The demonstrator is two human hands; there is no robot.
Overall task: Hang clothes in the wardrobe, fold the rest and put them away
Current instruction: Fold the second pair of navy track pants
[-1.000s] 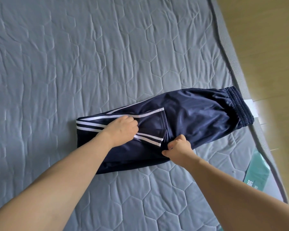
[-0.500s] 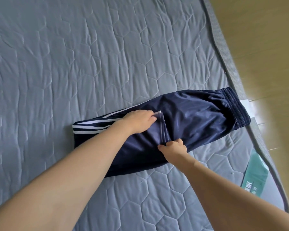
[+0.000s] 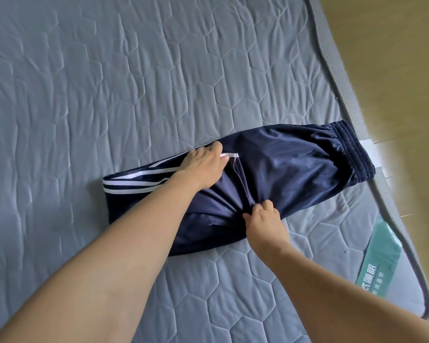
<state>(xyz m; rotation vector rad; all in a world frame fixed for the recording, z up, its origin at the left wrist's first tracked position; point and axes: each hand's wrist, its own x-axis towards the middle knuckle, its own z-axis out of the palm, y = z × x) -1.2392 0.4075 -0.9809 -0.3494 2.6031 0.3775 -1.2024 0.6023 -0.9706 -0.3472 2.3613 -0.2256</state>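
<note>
Navy trousers — right hand fingers pinch hem; left hand seemingly grips stripe.

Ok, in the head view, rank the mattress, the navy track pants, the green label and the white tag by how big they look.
1. Mattress, fills most of the view.
2. Navy track pants.
3. Green label, near the mattress edge.
4. White tag, partly hidden behind the waistband, so its full size is unclear.

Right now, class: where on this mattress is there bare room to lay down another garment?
Bare quilting spreads beyond and left of the navy trousers. The right edge is crowded: waistband, green label. Left hand and right hand hold the fold.
</note>
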